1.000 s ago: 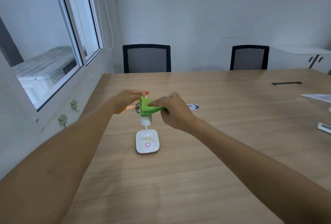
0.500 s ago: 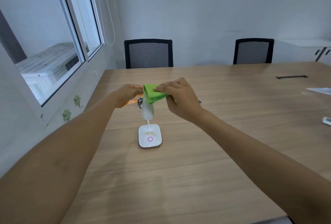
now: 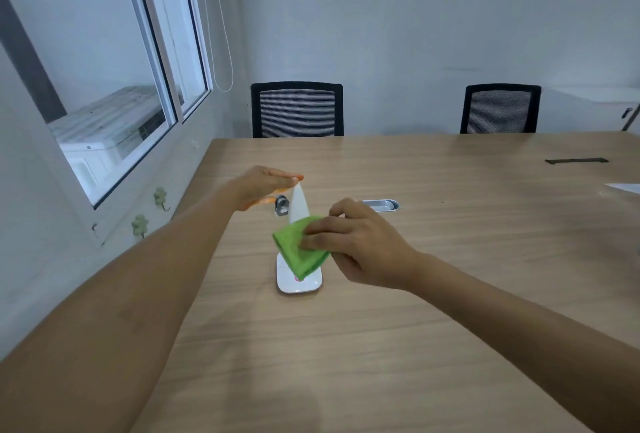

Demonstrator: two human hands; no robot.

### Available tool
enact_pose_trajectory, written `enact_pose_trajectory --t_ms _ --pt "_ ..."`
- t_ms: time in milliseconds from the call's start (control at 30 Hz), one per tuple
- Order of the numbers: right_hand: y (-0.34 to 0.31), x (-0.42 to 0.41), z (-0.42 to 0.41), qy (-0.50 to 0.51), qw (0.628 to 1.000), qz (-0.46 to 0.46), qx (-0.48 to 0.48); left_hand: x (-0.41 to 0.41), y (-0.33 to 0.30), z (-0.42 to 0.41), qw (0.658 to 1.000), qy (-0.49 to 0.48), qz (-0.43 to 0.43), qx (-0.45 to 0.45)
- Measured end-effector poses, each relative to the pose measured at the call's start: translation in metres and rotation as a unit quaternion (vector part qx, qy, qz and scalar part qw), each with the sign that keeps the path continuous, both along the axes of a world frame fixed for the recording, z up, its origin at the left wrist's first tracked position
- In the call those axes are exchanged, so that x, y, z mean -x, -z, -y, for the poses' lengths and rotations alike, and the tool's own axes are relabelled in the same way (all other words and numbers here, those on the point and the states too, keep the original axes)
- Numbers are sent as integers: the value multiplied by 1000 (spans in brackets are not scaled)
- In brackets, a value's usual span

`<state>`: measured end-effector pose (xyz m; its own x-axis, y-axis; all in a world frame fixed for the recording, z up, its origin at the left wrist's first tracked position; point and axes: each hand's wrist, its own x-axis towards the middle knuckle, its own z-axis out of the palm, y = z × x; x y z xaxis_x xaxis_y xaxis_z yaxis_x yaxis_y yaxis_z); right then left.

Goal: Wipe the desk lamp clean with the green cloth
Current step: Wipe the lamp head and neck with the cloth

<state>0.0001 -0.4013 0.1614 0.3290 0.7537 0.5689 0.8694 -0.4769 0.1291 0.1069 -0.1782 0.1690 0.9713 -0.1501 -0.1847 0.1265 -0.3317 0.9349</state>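
A small white desk lamp [image 3: 298, 205] stands on the wooden table [image 3: 415, 311], its flat square base [image 3: 300, 284] partly under the cloth. My left hand [image 3: 258, 186] pinches the top tip of the lamp's white head and holds it steady. My right hand [image 3: 360, 245] grips the folded green cloth [image 3: 298, 247] and presses it against the lower part of the lamp head, just above the base. The lamp's neck is hidden behind the cloth.
A small metal piece [image 3: 282, 205] sits just behind the lamp. A silver cable port [image 3: 381, 204] and a black slot [image 3: 576, 160] are set in the table. Two black chairs [image 3: 297, 110] stand at the far edge. The window wall runs along the left.
My right hand has slid the green cloth down from the lamp head's top to its lower part. My left hand has kept its hold on the tip. The camera view shifted slightly.
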Motion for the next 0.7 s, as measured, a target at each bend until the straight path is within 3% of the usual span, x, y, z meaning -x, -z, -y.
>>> enact_pose_trajectory --t_ms 133,267,400,700 --pt "-11 -12 -7 28 999 4 -33 -1 1 0 1000 -7 15 2" --pt "-14 -40 -22 112 989 -71 -72 -3 1 0 1000 -13 19 4" --pt "4 -37 -27 117 984 -119 -58 -3 1 1 1000 -10 19 3" --pt "31 13 11 17 997 19 -73 1 -1 5 1000 -21 0 -14"
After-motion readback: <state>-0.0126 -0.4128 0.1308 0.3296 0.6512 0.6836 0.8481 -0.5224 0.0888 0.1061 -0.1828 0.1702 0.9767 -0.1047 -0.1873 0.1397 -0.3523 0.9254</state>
